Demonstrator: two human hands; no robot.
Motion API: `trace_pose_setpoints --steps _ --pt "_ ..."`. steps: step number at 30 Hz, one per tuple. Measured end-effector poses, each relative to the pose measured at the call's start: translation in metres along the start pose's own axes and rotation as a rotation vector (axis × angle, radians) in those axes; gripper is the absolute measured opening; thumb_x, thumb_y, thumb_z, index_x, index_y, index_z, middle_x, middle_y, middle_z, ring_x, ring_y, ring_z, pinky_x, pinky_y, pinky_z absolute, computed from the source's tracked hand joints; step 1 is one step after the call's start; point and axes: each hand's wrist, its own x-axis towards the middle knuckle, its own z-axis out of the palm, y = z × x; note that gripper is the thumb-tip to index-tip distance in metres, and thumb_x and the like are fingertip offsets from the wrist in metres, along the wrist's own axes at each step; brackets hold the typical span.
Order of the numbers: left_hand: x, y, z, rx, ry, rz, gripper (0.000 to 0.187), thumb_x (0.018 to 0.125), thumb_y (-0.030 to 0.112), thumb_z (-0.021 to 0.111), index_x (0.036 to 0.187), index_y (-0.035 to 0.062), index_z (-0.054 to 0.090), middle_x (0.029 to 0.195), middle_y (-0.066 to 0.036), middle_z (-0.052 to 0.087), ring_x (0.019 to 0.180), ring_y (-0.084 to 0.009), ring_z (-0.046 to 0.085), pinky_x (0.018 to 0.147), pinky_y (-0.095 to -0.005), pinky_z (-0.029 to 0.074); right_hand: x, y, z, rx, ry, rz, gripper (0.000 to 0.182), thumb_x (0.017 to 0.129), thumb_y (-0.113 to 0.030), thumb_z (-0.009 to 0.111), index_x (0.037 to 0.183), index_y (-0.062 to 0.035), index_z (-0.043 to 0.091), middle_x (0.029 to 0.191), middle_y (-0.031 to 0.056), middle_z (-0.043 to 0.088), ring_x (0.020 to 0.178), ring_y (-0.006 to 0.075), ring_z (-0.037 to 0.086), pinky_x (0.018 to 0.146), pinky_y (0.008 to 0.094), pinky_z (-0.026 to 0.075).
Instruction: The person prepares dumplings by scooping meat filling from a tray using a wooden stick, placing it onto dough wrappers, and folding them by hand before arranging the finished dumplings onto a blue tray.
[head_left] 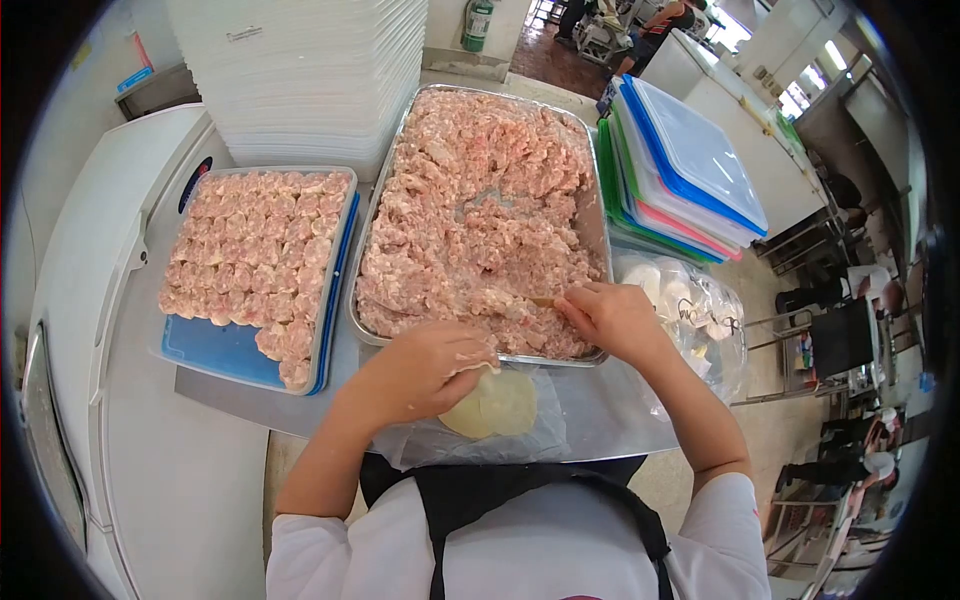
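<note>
A large metal tray (pixel 598 240) full of minced meat (pixel 480 190) lies in front of me. My right hand (pixel 610 315) is closed on a thin flat tool (pixel 541 301) at the meat's lower right. My left hand (pixel 432 372) is curled at the tray's near edge, with a pale thin wrapper (pixel 478 363) at its fingers. Just below it, a stack of round yellowish wrappers (pixel 492 405) rests on a clear plastic bag (pixel 548 430). To the left, rows of meat dumplings (pixel 255 245) sit on a blue tray (pixel 215 345).
Behind on the left rises a tall stack of white trays (pixel 300 80). Coloured plastic lids (pixel 690 150) are piled at the right, above a clear bag of pale items (pixel 690 310). A white freezer (pixel 110 240) stands at far left. Other people appear in the background at right.
</note>
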Motion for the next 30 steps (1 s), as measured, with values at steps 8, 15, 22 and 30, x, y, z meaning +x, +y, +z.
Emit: trace_pose_setpoints --steps 8,15,22,30 --pt "0.009 0.007 0.005 0.03 -0.057 -0.025 0.018 0.078 0.007 0.063 0.095 0.0026 0.068 0.1 -0.012 0.066 0.098 -0.031 0.061 0.084 -0.0412 0.049 0.0 0.012 -0.035 -0.059 0.119 -0.062 0.029 0.093 -0.034 0.058 0.078 -0.0102 0.062 0.068 0.0083 0.06 0.062 0.0303 0.063 0.054 0.0433 0.049" --pt "0.01 0.0 0.014 0.045 0.032 -0.011 0.017 0.081 0.009 0.063 0.096 0.0028 0.069 0.098 -0.014 0.067 0.095 -0.0325 0.062 0.087 -0.0399 0.049 -0.026 -0.011 -0.007 0.239 -0.055 0.087 0.029 0.094 -0.031 0.058 0.079 -0.007 0.065 0.07 0.0106 0.063 0.064 0.0303 0.063 0.058 0.04 0.049" --pt "0.051 -0.005 -0.004 -0.522 0.339 -0.397 0.02 0.093 0.015 0.059 0.106 0.0032 0.069 0.105 -0.01 0.069 0.102 -0.0222 0.065 0.088 -0.0357 0.051 -0.021 0.024 -0.008 1.078 -0.157 0.457 0.033 0.098 -0.031 0.06 0.09 -0.0009 0.07 0.064 0.0011 0.057 0.056 0.009 0.046 0.054 0.0258 0.039" --pt "0.077 -0.028 0.022 -1.6 0.76 -0.404 0.039 0.1 0.018 0.049 0.132 -0.0037 0.045 0.125 -0.017 0.059 0.113 -0.0273 0.061 0.097 -0.0411 0.052 -0.001 0.002 -0.033 1.362 -0.029 0.629 0.034 0.099 -0.034 0.058 0.102 -0.0024 0.07 0.068 -0.0055 0.052 0.059 0.0037 0.041 0.051 0.0212 0.033"
